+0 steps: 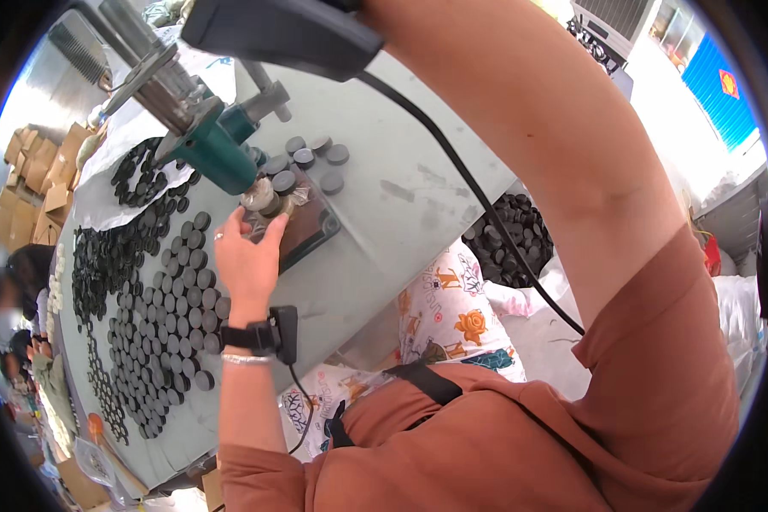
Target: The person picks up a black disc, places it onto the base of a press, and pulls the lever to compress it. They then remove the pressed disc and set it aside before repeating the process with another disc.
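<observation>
My left hand (249,260), with a ring and a wristband-mounted black device, reaches under the head of a green bench press (222,154). Its thumb and fingers are bent around a small round grey cap (270,206) beneath the wrapped press tip; the fingers partly hide it. A dark base plate (311,235) lies under the press, with several loose grey caps (333,183) beside it. My right arm (529,111) is raised across the top towards the upper part of the press. A black device covers its wrist, and the hand is out of sight.
Many grey caps (175,307) stand in rows on the pale table (384,213), left of my arm. Black rings (102,273) pile farther left. A heap of dark caps (512,243) sits at the right, below the table edge. Cardboard boxes (38,162) and people are at far left.
</observation>
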A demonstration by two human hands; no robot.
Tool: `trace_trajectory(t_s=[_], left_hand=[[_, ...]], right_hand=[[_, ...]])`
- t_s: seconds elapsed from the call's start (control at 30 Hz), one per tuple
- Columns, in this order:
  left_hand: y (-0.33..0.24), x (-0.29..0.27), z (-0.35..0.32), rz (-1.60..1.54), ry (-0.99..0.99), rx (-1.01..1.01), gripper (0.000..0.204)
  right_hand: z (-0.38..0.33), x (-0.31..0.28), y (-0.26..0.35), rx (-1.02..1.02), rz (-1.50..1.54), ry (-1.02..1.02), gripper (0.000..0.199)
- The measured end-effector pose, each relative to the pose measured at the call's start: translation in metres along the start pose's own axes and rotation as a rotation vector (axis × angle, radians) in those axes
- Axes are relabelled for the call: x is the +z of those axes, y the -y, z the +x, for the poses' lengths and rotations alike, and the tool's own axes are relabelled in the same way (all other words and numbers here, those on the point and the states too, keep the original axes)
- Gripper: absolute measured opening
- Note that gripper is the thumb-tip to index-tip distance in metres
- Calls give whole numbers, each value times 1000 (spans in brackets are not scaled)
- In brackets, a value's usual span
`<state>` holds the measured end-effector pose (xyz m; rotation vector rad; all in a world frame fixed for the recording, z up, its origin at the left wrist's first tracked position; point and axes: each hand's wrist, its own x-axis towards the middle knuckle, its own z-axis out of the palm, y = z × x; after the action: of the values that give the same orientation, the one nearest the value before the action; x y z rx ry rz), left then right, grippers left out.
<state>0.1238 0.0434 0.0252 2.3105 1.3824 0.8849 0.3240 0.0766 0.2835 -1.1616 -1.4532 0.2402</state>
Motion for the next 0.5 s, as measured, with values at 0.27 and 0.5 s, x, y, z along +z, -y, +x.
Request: trace_trajectory(t_s=[0.27, 0.5], left_hand=[[4, 8, 0, -126, 0, 13, 47], [10, -36, -52, -1328, 386, -299, 48]], right_hand=[[13, 2, -9, -570, -982, -10, 22], [12, 2, -4, -566, -1056, 41, 24]])
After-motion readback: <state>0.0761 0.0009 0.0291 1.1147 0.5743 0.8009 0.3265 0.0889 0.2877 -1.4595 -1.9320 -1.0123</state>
